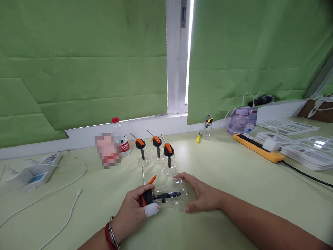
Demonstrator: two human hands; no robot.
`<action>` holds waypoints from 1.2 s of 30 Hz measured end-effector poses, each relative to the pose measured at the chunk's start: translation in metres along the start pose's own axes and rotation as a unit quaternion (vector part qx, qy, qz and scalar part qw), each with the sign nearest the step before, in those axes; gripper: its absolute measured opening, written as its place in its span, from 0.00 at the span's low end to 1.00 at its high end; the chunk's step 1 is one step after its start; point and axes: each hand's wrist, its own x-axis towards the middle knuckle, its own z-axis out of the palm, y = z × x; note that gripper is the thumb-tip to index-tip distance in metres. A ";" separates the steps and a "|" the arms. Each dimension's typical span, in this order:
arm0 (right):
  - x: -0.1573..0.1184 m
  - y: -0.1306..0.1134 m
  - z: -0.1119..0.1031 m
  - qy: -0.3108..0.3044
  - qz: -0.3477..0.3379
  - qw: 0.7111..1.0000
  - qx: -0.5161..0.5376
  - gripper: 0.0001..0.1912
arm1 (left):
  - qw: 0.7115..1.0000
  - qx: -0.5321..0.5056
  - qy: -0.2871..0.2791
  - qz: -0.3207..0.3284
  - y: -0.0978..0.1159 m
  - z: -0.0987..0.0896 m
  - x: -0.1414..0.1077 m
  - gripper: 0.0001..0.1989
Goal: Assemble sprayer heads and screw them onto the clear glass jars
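A clear, flask-shaped bottle (pixel 170 189) lies on its side between my hands, with a black-and-orange top, an orange lever and a thin metal spout. A black part shows inside it. My left hand (pixel 136 203), its thumb wrapped in white, grips the bottle's top and neck. Around the wide base curve the fingers and thumb of my right hand (pixel 204 194). Just beyond, three similar bottles stand upright: a left one (pixel 143 158), a middle one (pixel 158 156) and a right one (pixel 170 166).
A red-capped water bottle (pixel 125 144) stands behind a pixelated pink item (pixel 108 150). White cables and a power strip (pixel 44 170) lie left. To the right are an orange power strip (pixel 257 148), a purple jug (pixel 238 121), stacked white cards (pixel 307 156) and a small glass with tools (pixel 207 130).
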 end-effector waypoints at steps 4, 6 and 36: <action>0.001 -0.007 -0.003 -0.004 0.000 1.000 -0.009 0.44 | 0.999 0.028 -0.006 0.026 0.000 -0.001 -0.002 0.25; 0.001 -0.011 -0.005 -0.013 -0.007 1.000 -0.009 0.34 | 0.998 0.050 -0.010 0.044 0.000 0.000 -0.002 0.25; 0.003 -0.006 -0.004 -0.025 -0.027 0.998 -0.051 0.33 | 1.000 -0.012 -0.014 -0.013 0.003 0.004 -0.005 0.26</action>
